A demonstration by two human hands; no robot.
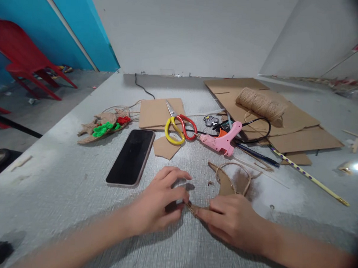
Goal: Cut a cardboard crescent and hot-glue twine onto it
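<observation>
A brown cardboard crescent [225,182] lies on the table, with twine [248,184] looping from its upper part. My right hand [234,221] is closed over its lower part, fingers pressing toward the left tip. At that tip, my left hand [164,198] pinches the end between thumb and fingers while its index finger reaches out above. Whether twine is also in that pinch is hidden. Beyond the hands lie a pink glue gun [222,140], scissors [183,128] with one yellow and one red handle, and a small cut cardboard piece [165,148].
A black phone [132,157] lies left of my hands. Farther left is a twine-wrapped ornament [103,126] with green and red decorations. Cardboard sheets [294,137] carry a twine roll [260,104] at the back right. A patterned pencil [310,175] lies at right.
</observation>
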